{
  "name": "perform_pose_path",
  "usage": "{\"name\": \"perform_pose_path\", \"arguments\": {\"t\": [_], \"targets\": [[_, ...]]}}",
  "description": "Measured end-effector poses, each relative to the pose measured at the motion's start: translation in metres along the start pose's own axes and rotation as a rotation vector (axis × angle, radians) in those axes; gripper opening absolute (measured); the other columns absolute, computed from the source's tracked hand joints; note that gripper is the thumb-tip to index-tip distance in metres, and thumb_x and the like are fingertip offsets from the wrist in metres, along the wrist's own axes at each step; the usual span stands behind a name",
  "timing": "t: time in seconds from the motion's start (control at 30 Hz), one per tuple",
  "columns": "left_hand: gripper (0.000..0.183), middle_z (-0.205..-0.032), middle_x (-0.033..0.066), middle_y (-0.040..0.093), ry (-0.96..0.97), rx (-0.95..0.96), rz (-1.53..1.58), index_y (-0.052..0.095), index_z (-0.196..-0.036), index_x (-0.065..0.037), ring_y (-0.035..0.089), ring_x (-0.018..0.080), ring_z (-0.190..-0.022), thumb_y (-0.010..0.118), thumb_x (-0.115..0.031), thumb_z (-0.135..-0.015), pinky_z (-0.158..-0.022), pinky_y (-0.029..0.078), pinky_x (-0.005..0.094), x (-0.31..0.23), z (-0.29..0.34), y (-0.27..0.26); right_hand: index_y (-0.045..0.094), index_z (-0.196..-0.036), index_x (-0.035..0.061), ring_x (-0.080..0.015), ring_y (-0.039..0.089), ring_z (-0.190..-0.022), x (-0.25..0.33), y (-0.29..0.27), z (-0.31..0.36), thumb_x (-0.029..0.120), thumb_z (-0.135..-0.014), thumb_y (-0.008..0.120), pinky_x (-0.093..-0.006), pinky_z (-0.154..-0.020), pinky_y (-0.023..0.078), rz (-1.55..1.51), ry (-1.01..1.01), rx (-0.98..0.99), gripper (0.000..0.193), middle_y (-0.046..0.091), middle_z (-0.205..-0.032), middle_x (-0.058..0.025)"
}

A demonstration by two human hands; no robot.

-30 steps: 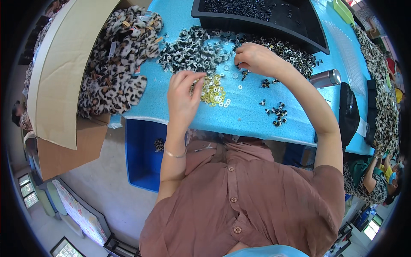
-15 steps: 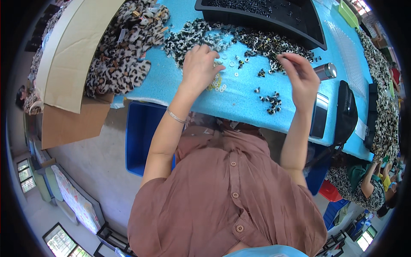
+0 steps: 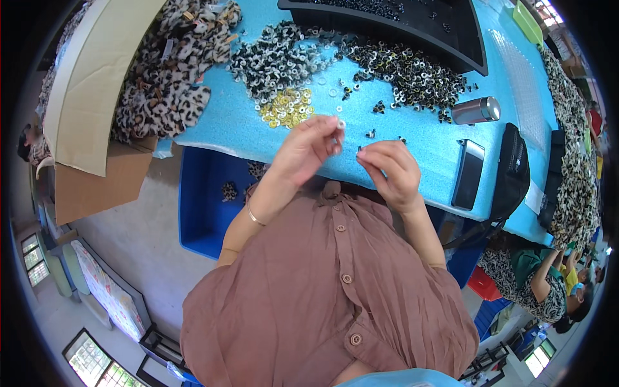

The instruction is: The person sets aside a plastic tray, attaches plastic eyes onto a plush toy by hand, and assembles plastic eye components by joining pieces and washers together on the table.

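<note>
Near the table's front edge my two hands are close together but apart. My left hand (image 3: 305,152) pinches a small white ring-shaped washer (image 3: 342,124) between thumb and fingertips. My right hand (image 3: 394,173) is closed on a tiny dark peg-like piece (image 3: 359,149), mostly hidden by the fingers. Beyond my left hand lies a pile of yellow and white washers (image 3: 287,108), touching a larger heap of black and white small parts (image 3: 276,59). A heap of black parts with white and yellow rings (image 3: 412,76) spreads farther right. A few loose parts (image 3: 379,107) lie between.
A black tray (image 3: 387,29) holding small dark parts stands at the back. A metal flask (image 3: 476,111), dark flat case (image 3: 469,175) and black bag (image 3: 510,169) lie to the right. Leopard-print plush pieces (image 3: 161,90) and cardboard (image 3: 97,184) are left; a blue bin (image 3: 200,235) sits below.
My left hand has drawn back from the washers with one in its fingers. My right hand has come left and nearer from beside the dark heap. The view has shifted slightly.
</note>
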State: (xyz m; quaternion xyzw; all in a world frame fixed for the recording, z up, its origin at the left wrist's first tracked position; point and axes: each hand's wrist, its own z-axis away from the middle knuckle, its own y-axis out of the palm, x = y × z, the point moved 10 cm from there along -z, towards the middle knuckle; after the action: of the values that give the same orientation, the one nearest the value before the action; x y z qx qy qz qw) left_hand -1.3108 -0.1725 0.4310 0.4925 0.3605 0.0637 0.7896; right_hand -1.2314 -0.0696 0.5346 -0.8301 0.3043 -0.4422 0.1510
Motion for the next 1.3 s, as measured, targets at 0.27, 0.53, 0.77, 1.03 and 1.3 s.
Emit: {"name": "perform_pose_path", "arguments": {"t": [0.27,0.53,0.77,1.03,1.3], "targets": [[0.012,-0.083,0.004,0.062,-0.221,0.002,0.045,0.064,-0.088,-0.004,0.059,0.0112,-0.076,0.062,-0.016,-0.09,-0.067,0.051,0.0276,0.044,0.015,0.007,0.065,-0.098,0.0013,-0.0241,0.063,-0.08,0.024,0.009,0.005,0.003,-0.067,0.068,-0.034,-0.065,0.05,0.078,-0.359,0.22,0.03,0.064,-0.093,-0.0089],[0.009,-0.087,0.0044,0.061,-0.313,-0.053,0.167,0.06,-0.087,-0.004,0.062,0.0132,-0.078,0.059,-0.013,-0.091,-0.076,0.059,0.0325,0.068,0.023,0.006,0.064,-0.1,-0.0021,-0.0248,0.063,-0.082,0.029,0.006,0.018,0.009,-0.067,0.064,-0.0352,-0.068,0.053,0.132,-0.442,0.231,0.035,0.062,-0.095,-0.0102],[0.011,-0.088,0.004,0.061,-0.466,-0.065,0.352,0.058,-0.086,-0.005,0.064,0.0153,-0.082,0.055,-0.013,-0.093,-0.081,0.058,0.0358,0.099,0.035,0.008,0.065,-0.106,-0.0017,-0.0241,0.062,-0.083,0.031,0.001,0.026,0.007,-0.066,0.065,-0.0353,-0.069,0.053,0.139,-0.422,0.216,0.041,0.061,-0.095,-0.0095],[0.018,-0.089,0.0047,0.059,-0.481,0.029,0.131,0.057,-0.103,-0.004,0.063,0.0135,-0.072,0.053,-0.02,-0.097,-0.077,0.059,0.0353,0.099,0.033,0.021,0.065,-0.101,0.0007,-0.026,0.062,-0.079,0.003,-0.022,0.031,-0.003,-0.067,0.064,-0.0366,-0.064,0.051,0.216,-0.208,0.102,0.034,0.062,-0.091,-0.0094],[0.01,-0.084,0.0046,0.06,0.536,-0.241,-1.302,0.067,-0.092,-0.004,0.055,0.0112,-0.072,0.065,-0.01,-0.086,-0.06,0.048,0.0238,-0.059,0.02,0.017,0.068,-0.097,0.0058,-0.0256,0.057,-0.082,-0.095,-0.041,0.016,0.006,-0.075,0.07,-0.0373,-0.071,0.048,0.446,0.217,0.349,0.022,0.06,-0.087,-0.0074]]}}
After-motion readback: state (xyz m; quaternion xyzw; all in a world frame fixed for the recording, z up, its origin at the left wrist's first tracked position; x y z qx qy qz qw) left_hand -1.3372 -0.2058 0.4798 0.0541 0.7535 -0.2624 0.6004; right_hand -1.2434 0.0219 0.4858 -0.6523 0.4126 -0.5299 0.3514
